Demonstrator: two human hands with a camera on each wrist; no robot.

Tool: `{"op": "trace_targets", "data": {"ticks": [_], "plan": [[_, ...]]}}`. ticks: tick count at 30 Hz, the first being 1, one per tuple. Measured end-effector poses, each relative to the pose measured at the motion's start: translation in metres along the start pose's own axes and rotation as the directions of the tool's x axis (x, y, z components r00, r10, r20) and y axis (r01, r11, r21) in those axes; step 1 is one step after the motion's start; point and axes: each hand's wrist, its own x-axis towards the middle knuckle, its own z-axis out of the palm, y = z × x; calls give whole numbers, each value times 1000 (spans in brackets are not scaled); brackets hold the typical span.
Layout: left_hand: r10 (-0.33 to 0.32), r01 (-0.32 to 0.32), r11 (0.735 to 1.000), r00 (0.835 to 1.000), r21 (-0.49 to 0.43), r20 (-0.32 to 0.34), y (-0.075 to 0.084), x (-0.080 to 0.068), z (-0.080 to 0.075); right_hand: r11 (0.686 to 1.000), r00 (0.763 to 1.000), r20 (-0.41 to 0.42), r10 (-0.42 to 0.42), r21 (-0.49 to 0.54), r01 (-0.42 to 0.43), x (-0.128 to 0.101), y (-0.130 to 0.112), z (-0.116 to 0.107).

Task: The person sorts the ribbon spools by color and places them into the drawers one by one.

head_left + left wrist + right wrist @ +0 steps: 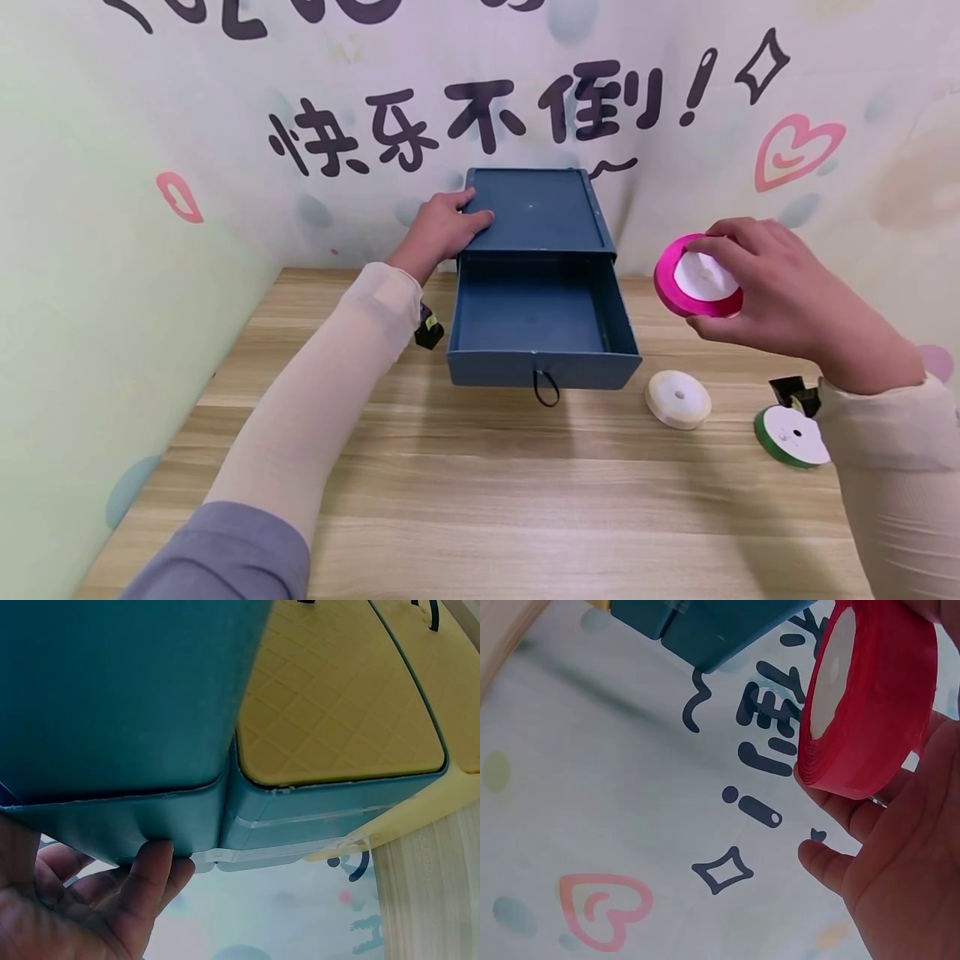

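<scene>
A blue drawer cabinet (534,208) stands against the wall with its top drawer (536,369) pulled out. The drawer has a thin black loop on its front. My left hand (442,225) grips the cabinet's upper left edge, thumb on the top; in the left wrist view its fingers (154,877) press the blue side. In my right hand (795,292) is a roll of pink ribbon (667,287) with a white face, held in the air right of the drawer. The right wrist view shows the ribbon roll (881,705) from its edge, looking red, with fingers beneath it.
On the wooden table (480,500) a cream ribbon roll (663,408) lies right of the drawer. A green ribbon roll with a white face (810,442) sits near the right forearm. Yellow waffle-patterned panels (337,697) show lower on the cabinet. A printed wall (225,100) stands behind.
</scene>
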Motion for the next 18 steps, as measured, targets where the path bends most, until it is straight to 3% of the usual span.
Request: {"op": "trace_targets", "data": {"ticks": [10,18], "plan": [[8,-8,1000,1000,4,-9,0,1,1,1000,998,61,26,-2,-26,13,-7,-6],[13,-13,1000,1000,8,-13,-1,1,-1,999,995,88,-39,-26,41,27,-17,-5]]}}
